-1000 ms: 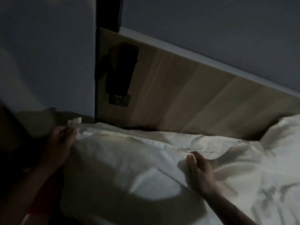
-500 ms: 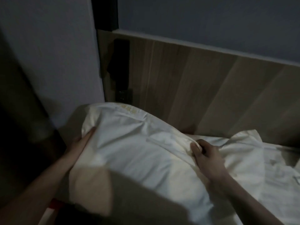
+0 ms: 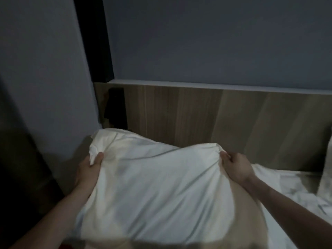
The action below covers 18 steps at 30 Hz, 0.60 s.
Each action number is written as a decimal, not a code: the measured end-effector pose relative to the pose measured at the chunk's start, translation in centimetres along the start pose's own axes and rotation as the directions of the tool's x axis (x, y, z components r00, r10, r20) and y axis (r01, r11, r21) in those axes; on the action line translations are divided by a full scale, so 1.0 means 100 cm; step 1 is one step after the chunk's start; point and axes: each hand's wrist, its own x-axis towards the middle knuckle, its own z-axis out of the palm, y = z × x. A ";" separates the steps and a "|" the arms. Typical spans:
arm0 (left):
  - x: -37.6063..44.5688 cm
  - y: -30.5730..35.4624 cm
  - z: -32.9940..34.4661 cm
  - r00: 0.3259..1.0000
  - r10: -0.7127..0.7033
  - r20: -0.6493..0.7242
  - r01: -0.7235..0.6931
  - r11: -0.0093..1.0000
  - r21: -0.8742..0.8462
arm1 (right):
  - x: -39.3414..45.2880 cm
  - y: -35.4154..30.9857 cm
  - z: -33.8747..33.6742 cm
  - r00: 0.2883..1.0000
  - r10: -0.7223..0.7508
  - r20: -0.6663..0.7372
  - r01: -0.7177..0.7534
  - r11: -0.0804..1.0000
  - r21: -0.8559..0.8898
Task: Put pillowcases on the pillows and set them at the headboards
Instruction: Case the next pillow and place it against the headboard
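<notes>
A grey-blue wall (image 3: 215, 38) fills the upper room. At its left edge a dark vertical strip (image 3: 93, 38) runs down, and left of that strip stands another pale wall panel (image 3: 45, 69). Below the wall, low on the left, a dark fitting (image 3: 115, 106) hangs, blurred. Rumpled white bedding (image 3: 296, 191) lies far below the wall, to the right.

pillow (image 3: 152, 186) runs off the bottom edge; its bulk hides left fingers (image 3: 98, 157); dark object (image 3: 115, 106) on headboard (image 3: 215, 115) unidentifiable.
</notes>
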 end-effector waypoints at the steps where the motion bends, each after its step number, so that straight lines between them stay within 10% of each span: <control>1: -0.001 0.009 0.007 1.000 0.022 -0.005 -0.022 1.000 -0.018 | 0.005 -0.002 -0.015 0.998 -0.015 -0.063 0.015 1.000 0.002; 11: -0.006 0.056 0.127 0.994 0.042 0.099 -0.045 0.999 0.022 | 0.083 0.030 -0.115 0.889 -0.208 -0.408 0.181 0.978 -0.105; 18: 0.006 0.036 0.164 0.902 -0.073 0.426 -0.081 0.939 0.333 | 0.107 0.087 -0.090 0.977 0.063 -0.204 -0.116 0.959 -0.260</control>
